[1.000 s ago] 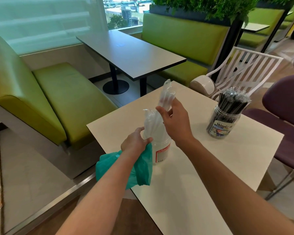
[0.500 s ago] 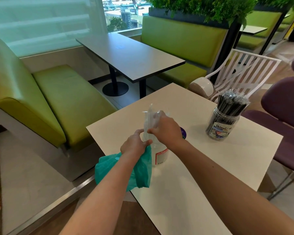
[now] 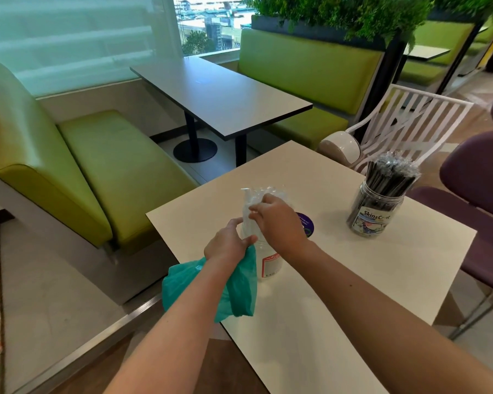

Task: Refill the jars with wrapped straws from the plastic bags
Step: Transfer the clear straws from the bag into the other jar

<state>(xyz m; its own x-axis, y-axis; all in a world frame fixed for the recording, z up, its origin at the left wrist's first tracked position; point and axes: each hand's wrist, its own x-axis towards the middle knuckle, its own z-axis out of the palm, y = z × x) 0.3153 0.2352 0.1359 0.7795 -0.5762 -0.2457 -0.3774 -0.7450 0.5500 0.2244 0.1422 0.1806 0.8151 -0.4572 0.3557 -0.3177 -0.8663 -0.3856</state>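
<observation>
Bench [image 3: 339,280]: pale square top right in front of you, and everything in play stands on it.
Green bag [image 3: 239,282]: it hangs off the bench's near-left edge, gathered up at its top under your left hand.
Far jar [image 3: 374,210]: over on the right side of the bench, well apart from your hands, packed with dark wrapped straws [image 3: 390,177] standing upright. That one looks topped up.
Near jar [image 3: 269,264]: clear, with a red-edged label, upright just beside the green bag, directly below both your hands.
Clear wrapped straws [image 3: 249,203]: a bundle standing up out of the near jar's mouth, tips above your knuckles.
Right hand [image 3: 279,220]: fingers curled over the top of the clear bundle, gripping it from above.
Left hand [image 3: 228,244]: fingers closed on the neck of the green bag, thumb up against the jar's rim. Whether it also steadies the jar itself is hard to tell from here.
Purple lid [image 3: 306,223]: lying flat on the bench just behind your right wrist.
Step in hand: you're seating this clear bundle into the near jar.
Next move: by my read, press the straws down until they settle, keep the jar upright, then let go and reach into the bag for more.
</observation>
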